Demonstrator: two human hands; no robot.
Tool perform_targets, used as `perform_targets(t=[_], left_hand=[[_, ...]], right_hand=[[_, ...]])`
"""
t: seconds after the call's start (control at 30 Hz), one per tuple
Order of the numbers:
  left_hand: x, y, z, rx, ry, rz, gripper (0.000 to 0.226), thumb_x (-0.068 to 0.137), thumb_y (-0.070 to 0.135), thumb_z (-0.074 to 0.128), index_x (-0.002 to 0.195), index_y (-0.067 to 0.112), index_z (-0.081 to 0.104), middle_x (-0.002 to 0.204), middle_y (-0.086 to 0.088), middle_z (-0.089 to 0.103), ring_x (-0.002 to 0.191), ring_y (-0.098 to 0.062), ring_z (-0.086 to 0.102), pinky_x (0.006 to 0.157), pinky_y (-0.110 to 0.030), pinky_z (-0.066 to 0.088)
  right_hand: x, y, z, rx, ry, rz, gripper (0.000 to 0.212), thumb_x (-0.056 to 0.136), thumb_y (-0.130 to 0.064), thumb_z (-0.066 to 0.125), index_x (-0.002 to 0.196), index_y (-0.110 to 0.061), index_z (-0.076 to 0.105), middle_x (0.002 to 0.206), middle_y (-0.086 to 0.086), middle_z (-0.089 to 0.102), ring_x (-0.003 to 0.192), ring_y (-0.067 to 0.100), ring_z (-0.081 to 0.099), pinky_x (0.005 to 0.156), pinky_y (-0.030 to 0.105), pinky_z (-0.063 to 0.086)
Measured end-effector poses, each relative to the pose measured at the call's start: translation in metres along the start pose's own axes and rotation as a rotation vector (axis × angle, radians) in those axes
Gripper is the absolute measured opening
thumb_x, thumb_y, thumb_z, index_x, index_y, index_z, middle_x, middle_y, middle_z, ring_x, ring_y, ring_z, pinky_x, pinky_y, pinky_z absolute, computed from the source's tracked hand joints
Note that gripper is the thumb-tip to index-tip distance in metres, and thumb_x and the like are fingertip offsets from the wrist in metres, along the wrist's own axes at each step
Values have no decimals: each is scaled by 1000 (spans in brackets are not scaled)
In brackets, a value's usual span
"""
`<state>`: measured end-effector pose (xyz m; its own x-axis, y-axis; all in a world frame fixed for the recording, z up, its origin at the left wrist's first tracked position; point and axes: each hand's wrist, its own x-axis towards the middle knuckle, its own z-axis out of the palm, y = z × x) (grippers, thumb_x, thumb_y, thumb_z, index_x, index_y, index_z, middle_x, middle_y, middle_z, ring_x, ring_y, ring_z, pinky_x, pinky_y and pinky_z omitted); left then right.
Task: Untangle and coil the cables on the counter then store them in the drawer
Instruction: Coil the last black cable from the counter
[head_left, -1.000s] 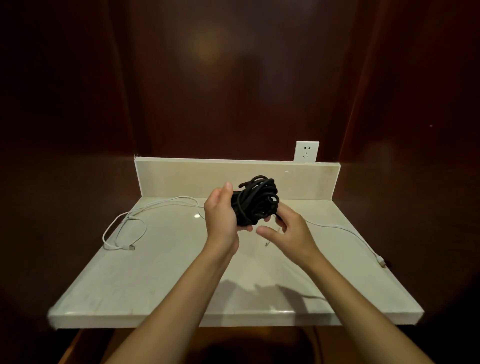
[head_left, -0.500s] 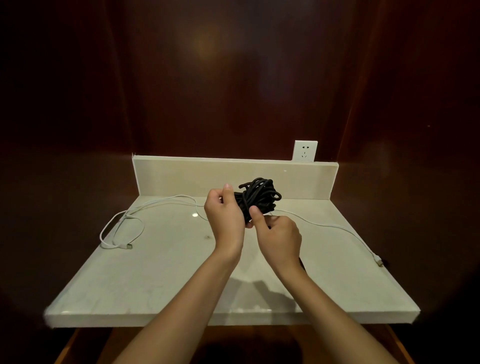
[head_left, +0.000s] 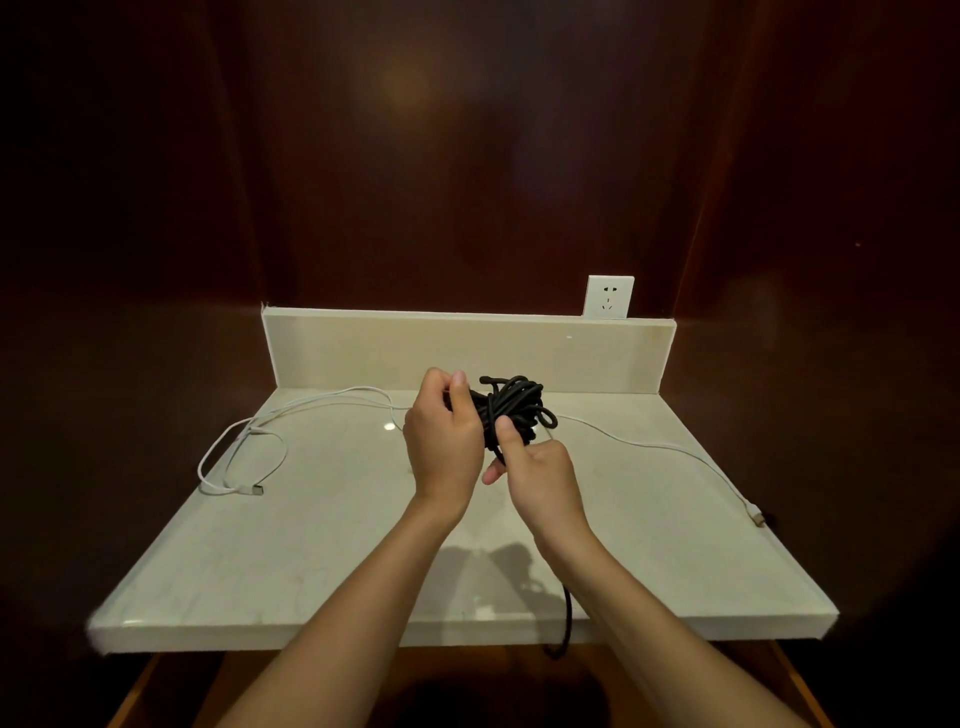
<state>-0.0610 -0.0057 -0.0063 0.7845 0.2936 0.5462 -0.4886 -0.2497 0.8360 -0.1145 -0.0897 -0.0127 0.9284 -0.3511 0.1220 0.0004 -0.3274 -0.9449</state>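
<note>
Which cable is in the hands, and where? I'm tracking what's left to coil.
The black cable: the left hand grips the bundle's left side; the right hand pinches a strand at its bottom.

The black cable (head_left: 511, 410) bundled in my grip looks matt and rubbery. The white cable (head_left: 649, 446) lying on the counter (head_left: 322, 519) looks like smooth plastic with a metal plug. The counter is pale polished stone, faintly veined and glossy. The far wall panels (head_left: 467, 156) are dark, lacquered wood.

A bundled black cable (head_left: 511, 410) is held above the table (head_left: 322, 545), one strand apparently trailing off the front edge; a white cable (head_left: 649, 446) sprawls loosely behind.
</note>
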Motion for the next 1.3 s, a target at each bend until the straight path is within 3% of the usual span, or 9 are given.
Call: perform_targets(t=[0.2, 0.37, 0.53, 0.63, 0.77, 0.87, 1.0, 1.17, 1.3], left_hand=[[11, -3, -8, 41, 7, -47, 29, 104, 25, 48, 78, 14, 47, 63, 6, 52, 58, -8, 47, 52, -25, 32], [18, -9, -15, 181, -64, -24, 29, 104, 28, 49, 79, 13, 46, 63, 6, 53, 61, -11, 51, 60, -35, 25], [14, -9, -16, 147, -234, 48, 34, 102, 24, 50, 70, 17, 41, 59, 3, 47, 57, -13, 44, 59, -40, 32], [14, -6, -15, 50, -323, 92, 33, 101, 24, 48, 73, 9, 43, 64, -9, 51, 62, -25, 48, 60, -43, 41], [13, 1, -16, -99, -385, 109, 32, 96, 25, 47, 69, 10, 41, 62, -7, 45, 61, -13, 42, 60, -33, 37], [12, 4, -17, -237, -441, 58, 31, 94, 25, 48, 68, 9, 44, 63, -1, 47, 61, -14, 44, 60, -33, 40], [9, 10, -20, -424, -480, -58, 28, 93, 26, 48, 70, 11, 50, 56, 0, 45, 43, -12, 41, 39, -21, 33], [7, 15, -19, -539, -455, -162, 32, 94, 35, 47, 67, 20, 54, 53, -2, 46, 39, -18, 37, 42, -24, 29], [6, 19, -16, -604, -329, -265, 34, 101, 29, 44, 73, 11, 52, 53, -3, 48, 37, -17, 39, 39, -18, 26]], right_hand=[[-3, -9, -24, -80, -313, -8, 43, 100, -39, 50, 90, -3, 72, 45, -5, 50, 42, 10, 39, 47, 22, 31], [-12, -31, -55, -336, -474, -245, 18, 94, -15, 61, 89, -2, 73, 52, -1, 60, 50, 10, 46, 50, 20, 36], [4, -47, -75, -480, -357, -567, 21, 94, -20, 60, 82, -9, 72, 57, -3, 61, 53, 8, 51, 57, 31, 40], [18, -45, -81, -428, -219, -604, 14, 90, -27, 62, 83, -24, 75, 62, -19, 63, 61, 6, 58, 64, 34, 48], [33, -44, -88, -261, -98, -564, 4, 81, -20, 79, 78, -21, 78, 68, -11, 71, 65, 5, 63, 67, 33, 50], [39, -45, -90, -117, -135, -496, 7, 76, -15, 83, 75, -18, 78, 70, -4, 73, 65, 6, 64, 65, 22, 50], [43, -40, -90, 43, -227, -433, 12, 84, -4, 74, 87, -15, 78, 74, -3, 75, 69, 4, 66, 70, 15, 51], [35, -28, -72, 209, -234, -443, 22, 92, 9, 57, 107, 1, 70, 68, -11, 73, 61, -2, 63, 56, 8, 44], [25, -17, -60, 224, -239, -536, 34, 91, 13, 50, 97, -15, 68, 62, -19, 65, 60, -5, 58, 62, 7, 42]])
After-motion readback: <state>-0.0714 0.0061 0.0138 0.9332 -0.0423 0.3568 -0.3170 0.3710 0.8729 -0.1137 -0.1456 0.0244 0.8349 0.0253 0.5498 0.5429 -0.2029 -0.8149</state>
